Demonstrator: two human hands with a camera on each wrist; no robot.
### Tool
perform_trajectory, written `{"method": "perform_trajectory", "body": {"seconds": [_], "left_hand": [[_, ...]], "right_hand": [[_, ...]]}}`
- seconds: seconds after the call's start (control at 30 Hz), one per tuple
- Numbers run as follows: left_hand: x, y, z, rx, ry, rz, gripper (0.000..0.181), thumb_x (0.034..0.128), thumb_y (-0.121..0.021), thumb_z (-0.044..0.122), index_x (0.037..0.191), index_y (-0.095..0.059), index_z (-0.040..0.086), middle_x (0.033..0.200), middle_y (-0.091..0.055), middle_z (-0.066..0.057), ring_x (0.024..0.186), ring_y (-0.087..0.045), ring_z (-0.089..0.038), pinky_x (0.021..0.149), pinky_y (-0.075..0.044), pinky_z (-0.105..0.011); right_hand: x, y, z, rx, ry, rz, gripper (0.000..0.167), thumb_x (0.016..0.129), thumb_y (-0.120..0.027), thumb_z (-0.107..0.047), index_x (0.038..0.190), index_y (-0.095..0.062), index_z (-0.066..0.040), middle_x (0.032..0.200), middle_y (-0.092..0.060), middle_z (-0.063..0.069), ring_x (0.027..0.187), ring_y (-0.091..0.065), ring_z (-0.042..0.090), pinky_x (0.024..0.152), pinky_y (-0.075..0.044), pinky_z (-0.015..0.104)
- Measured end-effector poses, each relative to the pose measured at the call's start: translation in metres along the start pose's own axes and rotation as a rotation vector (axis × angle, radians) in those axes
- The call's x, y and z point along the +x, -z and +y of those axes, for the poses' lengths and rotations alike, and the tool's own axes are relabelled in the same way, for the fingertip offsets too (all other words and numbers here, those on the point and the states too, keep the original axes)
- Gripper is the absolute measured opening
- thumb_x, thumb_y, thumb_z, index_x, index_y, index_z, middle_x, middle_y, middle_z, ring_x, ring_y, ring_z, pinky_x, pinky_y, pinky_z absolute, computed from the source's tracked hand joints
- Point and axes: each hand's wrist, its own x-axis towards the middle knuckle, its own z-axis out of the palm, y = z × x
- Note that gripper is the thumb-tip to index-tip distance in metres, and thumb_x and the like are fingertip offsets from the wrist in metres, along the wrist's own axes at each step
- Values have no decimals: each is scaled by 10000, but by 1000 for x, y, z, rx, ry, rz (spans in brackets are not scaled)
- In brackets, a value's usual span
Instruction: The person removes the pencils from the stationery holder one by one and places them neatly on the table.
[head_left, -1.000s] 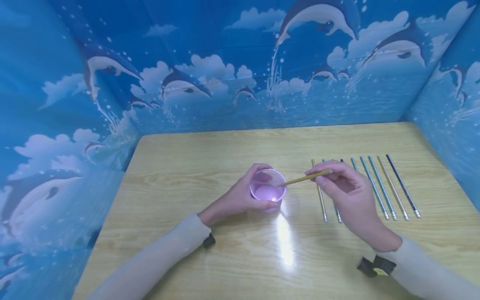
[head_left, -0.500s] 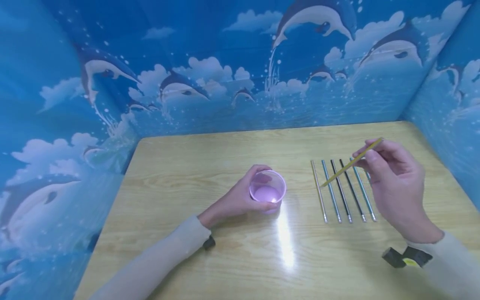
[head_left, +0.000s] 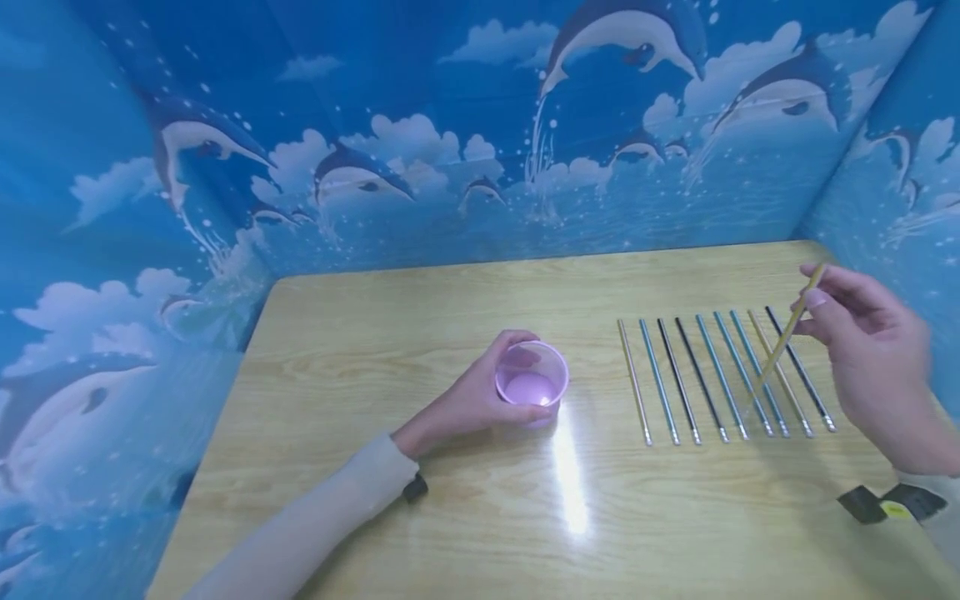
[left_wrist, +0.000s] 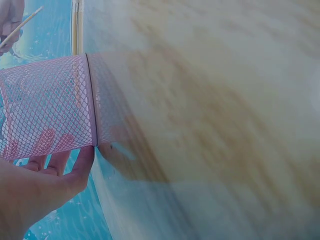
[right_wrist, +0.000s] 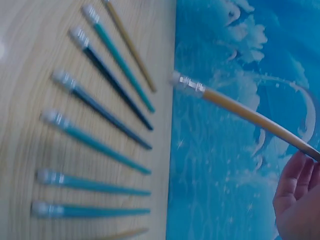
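Note:
My left hand (head_left: 480, 396) grips a pink mesh pencil cup (left_wrist: 47, 105) standing upright on the table, thumb on its near side. In the head view I see into the cup from above, and no pencil shows inside. At the far right, my right hand (head_left: 873, 358) pinches a yellow pencil (right_wrist: 240, 109) near its far end. Its eraser end slants down and left over a row of pencils, apart from the cup. That row includes a gold pencil (head_left: 634, 381) at the left, a black pencil (head_left: 701, 378), teal ones between, and a dark pencil (head_left: 800, 367) at the right.
The wooden table (head_left: 360, 333) has a bright light reflection (head_left: 568, 475) before the cup. A blue dolphin-print backdrop (head_left: 420, 208) rises behind the table and along its sides. Small black wrist devices (head_left: 862, 504) sit at both cuffs.
My right hand has carried the yellow pencil rightward from beside the cup to above the right end of the row, tilting it steeper. The left hand and cup have stayed in place.

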Motion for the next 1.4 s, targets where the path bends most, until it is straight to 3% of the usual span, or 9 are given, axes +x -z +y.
{"method": "perform_trajectory", "body": {"seconds": [0.17,0.37,0.43,0.57,0.67,0.77,1.0,1.2,1.4], "left_hand": [[0,0,0,4,1,3,934,826,-985,271,1568,-427,365,1475,-594,35,1369,-568,-201,1027,-596,-453],[0,0,0,-3,7,-3,934,826,-986,267,1564,-426,378,1481,-584,42,1366,-566,-210,1016,-602,-460],[0,0,1,-2,7,-2,932,825,-987,272,1561,-426,383,1480,-582,43,1364,-565,-211,1012,-604,-459],[1,0,1,0,1,0,933,821,-991,271,1559,-430,380,1476,-578,29,1366,-561,-212,1004,-607,-456],[-1,0,1,3,3,4,939,818,-992,268,1566,-433,364,1476,-573,20,1363,-561,-214,994,-611,-452],[-2,2,2,16,8,8,949,816,-992,286,1582,-432,326,1469,-574,20,1350,-564,-209,978,-616,-451],[1,1,2,7,-4,-6,979,819,-991,295,1612,-418,245,1467,-578,-9,1351,-565,-211,979,-614,-463],[3,-1,2,10,-18,-12,980,811,-998,298,1601,-419,285,1465,-579,-18,1359,-567,-226,986,-613,-451],[3,-1,2,26,-16,-13,971,812,-993,280,1598,-424,315,1466,-568,-5,1347,-572,-234,974,-620,-440]], "right_hand": [[13,30,3,-240,-39,-7,319,1037,-660,93,1356,-674,93,1189,-730,70,954,-716,96,760,-614,164],[33,65,4,-674,-153,-102,304,1081,-651,-14,1334,-683,-181,1026,-690,-153,888,-687,-59,700,-583,106],[42,76,7,-819,-220,-156,269,1107,-640,-96,1374,-655,-116,981,-661,-214,838,-655,-95,661,-582,115],[56,96,17,-1043,-380,-305,513,1154,-570,-249,1502,-492,120,1052,-703,-52,776,-605,-103,637,-624,227],[63,108,27,-1082,-447,-379,549,1164,-534,-250,1506,-448,171,1121,-724,237,754,-647,-47,647,-649,306],[66,115,37,-1096,-454,-410,510,1157,-527,-212,1470,-468,187,1137,-686,371,723,-687,49,630,-640,329],[76,119,51,-1221,-453,-481,517,1120,-624,-223,1407,-515,193,1119,-679,395,728,-704,197,603,-582,342],[83,122,53,-1274,-466,-565,542,1111,-654,-281,1406,-558,164,1212,-693,379,928,-724,383,698,-565,365],[83,124,55,-1286,-482,-560,559,1116,-627,-299,1412,-531,166,1276,-643,423,1124,-618,611,815,-579,584]]}}
